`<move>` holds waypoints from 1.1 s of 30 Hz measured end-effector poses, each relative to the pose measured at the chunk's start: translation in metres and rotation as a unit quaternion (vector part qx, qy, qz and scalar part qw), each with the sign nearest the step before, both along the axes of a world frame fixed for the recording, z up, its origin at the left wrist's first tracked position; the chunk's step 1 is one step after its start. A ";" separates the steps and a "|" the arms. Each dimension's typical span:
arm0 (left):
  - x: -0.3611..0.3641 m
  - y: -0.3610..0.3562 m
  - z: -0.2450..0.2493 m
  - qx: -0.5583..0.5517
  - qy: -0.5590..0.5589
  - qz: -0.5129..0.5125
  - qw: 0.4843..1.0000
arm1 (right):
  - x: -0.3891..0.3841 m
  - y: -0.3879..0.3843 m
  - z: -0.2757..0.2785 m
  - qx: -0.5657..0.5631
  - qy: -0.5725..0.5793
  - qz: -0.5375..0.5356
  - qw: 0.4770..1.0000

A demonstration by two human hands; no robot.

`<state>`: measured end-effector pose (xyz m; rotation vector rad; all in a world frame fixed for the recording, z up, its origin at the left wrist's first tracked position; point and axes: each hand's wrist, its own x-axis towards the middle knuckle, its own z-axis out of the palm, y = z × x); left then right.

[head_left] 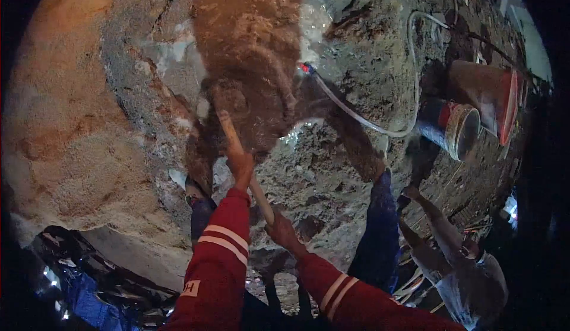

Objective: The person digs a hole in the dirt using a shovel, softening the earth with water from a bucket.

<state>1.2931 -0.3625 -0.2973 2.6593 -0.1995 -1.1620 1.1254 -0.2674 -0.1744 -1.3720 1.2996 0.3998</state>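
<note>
A wooden handle (pixel 261 200) runs from the lower middle up toward a mound of wet brown mud (pixel 249 28). My left hand (pixel 240 166) is wrapped round its upper part. Lower down, near the handle's bottom end, my right hand (pixel 284 233) is closed on it. The far end of the handle meets the mud, and whatever tool head it has is hidden there. Shiny wet patches lie beside the mud. A clear hose (pixel 356 117) with a red and blue tip ends at the mud's right side.
On the right, a bucket (pixel 466 132) lies tipped on its side next to a reddish container (pixel 487 87). A co-worker (pixel 469 277) is at the lower right with an arm stretched out. Blue sheeting (pixel 89 301) lies at the lower left. Rough, uneven ground surrounds my legs.
</note>
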 end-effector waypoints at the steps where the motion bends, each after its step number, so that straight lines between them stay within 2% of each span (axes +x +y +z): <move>1: -0.015 0.005 0.015 -0.015 -0.014 -0.018 1.000 | -0.009 0.007 0.015 0.040 0.020 -0.018 0.999; 2: -0.029 0.005 0.027 -0.038 -0.029 -0.039 0.998 | -0.017 0.012 0.028 0.033 0.021 -0.027 0.999; 4: -0.058 -0.004 0.068 -0.089 0.021 0.002 0.996 | -0.042 0.022 0.052 0.056 0.073 -0.070 0.993; 5: -0.073 -0.001 0.066 -0.093 0.025 -0.003 0.995 | -0.058 0.027 0.053 0.052 0.076 -0.076 0.993; 7: -0.101 0.000 0.049 -0.203 0.037 0.018 0.978 | -0.087 0.033 0.040 -0.056 0.124 -0.018 0.991; 9: -0.101 -0.054 0.056 -0.228 0.016 -0.076 0.970 | -0.087 -0.031 0.037 -0.034 0.100 -0.103 0.989; 10: -0.098 -0.096 0.076 -0.238 0.048 -0.025 0.970 | -0.094 -0.038 0.016 -0.141 0.064 -0.109 0.982; 11: -0.096 -0.145 0.101 -0.246 0.079 0.025 0.966 | -0.087 -0.080 0.010 -0.158 0.088 -0.088 0.979; 12: -0.097 -0.187 0.116 -0.294 0.068 0.063 0.951 | -0.072 -0.144 0.026 -0.072 0.094 -0.134 0.984; 13: -0.093 -0.215 0.085 -0.356 0.108 0.061 0.926 | -0.077 -0.168 0.000 -0.167 0.048 -0.132 0.976; 14: -0.089 -0.251 0.080 -0.272 0.052 -0.021 0.961 | -0.078 -0.206 -0.012 -0.188 0.011 -0.149 0.971; 15: -0.099 -0.279 0.085 -0.390 0.012 -0.047 0.919 | -0.073 -0.245 -0.012 -0.214 0.043 -0.117 0.969; 17: -0.115 -0.322 0.041 -0.374 0.092 -0.016 0.923 | -0.085 -0.294 -0.035 -0.301 0.031 -0.104 0.947; 18: -0.130 -0.340 0.018 -0.371 0.095 -0.024 0.924 | -0.095 -0.299 -0.044 -0.298 0.033 -0.112 0.947; 19: -0.147 -0.353 -0.006 -0.297 0.049 -0.082 0.950 | -0.105 -0.300 -0.053 -0.290 0.054 -0.135 0.946; 20: -0.163 -0.354 -0.028 -0.221 0.002 -0.137 0.965 | -0.113 -0.299 -0.060 -0.281 0.075 -0.155 0.944; 21: -0.183 -0.338 -0.057 -0.235 -0.026 -0.242 0.941 | -0.120 -0.277 -0.082 -0.293 0.131 -0.126 0.939; 22: -0.201 -0.326 -0.077 -0.245 -0.054 -0.341 0.906 | -0.129 -0.263 -0.084 -0.290 0.131 -0.123 0.940; 24: -0.229 -0.306 -0.052 -0.248 0.055 -0.189 0.948 | -0.142 -0.241 -0.076 -0.204 0.097 -0.208 0.952; 26: -0.230 -0.269 -0.037 -0.248 0.050 -0.197 0.947 | -0.142 -0.224 -0.046 -0.130 0.093 -0.171 0.972; 28: -0.227 -0.237 -0.031 -0.263 0.049 -0.212 0.940 | -0.128 -0.187 -0.035 -0.121 0.163 -0.200 0.958; 30: -0.220 -0.182 -0.044 -0.220 0.038 -0.272 0.936 | -0.120 -0.150 -0.019 -0.098 0.137 -0.220 0.961; 32: -0.209 -0.157 0.035 -0.177 0.154 -0.114 0.965 | -0.118 -0.113 -0.005 -0.078 0.112 -0.205 0.969; 33: -0.207 -0.135 0.030 -0.163 0.131 -0.144 0.967 | -0.118 -0.094 0.000 -0.078 0.108 -0.196 0.972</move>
